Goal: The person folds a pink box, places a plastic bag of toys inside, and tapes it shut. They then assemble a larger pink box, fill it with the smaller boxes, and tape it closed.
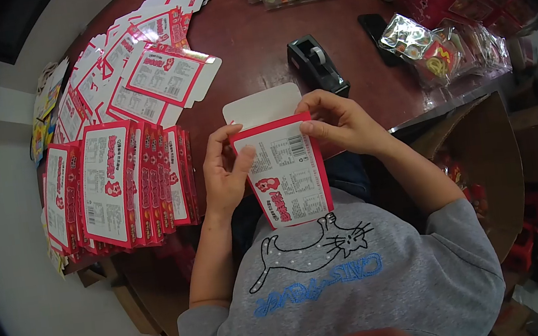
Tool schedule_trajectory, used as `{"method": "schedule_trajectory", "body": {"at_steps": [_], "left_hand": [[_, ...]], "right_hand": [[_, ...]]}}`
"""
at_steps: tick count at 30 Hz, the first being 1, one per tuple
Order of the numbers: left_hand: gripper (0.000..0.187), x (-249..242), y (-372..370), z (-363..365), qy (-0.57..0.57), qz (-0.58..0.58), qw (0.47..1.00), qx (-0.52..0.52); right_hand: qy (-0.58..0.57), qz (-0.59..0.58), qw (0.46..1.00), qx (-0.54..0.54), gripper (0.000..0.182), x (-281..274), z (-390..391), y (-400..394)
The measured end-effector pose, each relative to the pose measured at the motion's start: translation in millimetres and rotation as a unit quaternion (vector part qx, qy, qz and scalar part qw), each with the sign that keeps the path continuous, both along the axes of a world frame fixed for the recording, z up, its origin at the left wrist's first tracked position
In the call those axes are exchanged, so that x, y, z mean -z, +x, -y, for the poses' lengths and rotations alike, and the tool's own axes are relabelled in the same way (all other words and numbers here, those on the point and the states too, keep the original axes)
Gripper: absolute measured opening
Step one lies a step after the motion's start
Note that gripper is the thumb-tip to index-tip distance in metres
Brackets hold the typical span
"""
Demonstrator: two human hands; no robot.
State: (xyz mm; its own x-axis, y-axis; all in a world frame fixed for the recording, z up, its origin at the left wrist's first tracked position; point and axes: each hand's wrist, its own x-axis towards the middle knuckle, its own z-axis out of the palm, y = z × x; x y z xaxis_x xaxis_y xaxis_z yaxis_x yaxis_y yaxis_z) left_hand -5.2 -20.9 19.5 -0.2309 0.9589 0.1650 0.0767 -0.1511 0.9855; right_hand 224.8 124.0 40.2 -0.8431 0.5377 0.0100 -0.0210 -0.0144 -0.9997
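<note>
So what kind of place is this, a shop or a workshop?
Probably a small packing workshop: both hands fold a red carton, folded cartons stand in rows, bagged trinkets and a tape dispenser lie nearby.

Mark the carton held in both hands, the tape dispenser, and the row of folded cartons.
carton [287, 179], head view, printed panel.
tape dispenser [317, 65], head view, black body.
row of folded cartons [106, 184], head view, white front panel.
</note>
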Motion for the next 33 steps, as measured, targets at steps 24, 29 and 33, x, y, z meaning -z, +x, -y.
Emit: {"method": "schedule_trajectory", "body": {"at_steps": [24, 29, 33], "left_hand": [[0.02, -15.5, -5.4, -11.4, -0.037, 0.124, 0.991, -0.021], [0.024, -32.2, 2.6, -18.6, -0.095, 0.037, 0.992, -0.073], [0.021, -37.3, 0.5, -20.7, -0.092, 0.01, 0.995, -0.044]], "right_hand": [[0.082, -0.027, 0.995, 0.053, 0.025, -0.8, 1.1, -5.4], [0.001, 0.019, 0.992, 0.127, 0.019, -15.4, 5.2, -20.0], [-0.005, 0.049, 0.989, 0.143, 0.023, -18.1, 2.1, -13.6]]}}
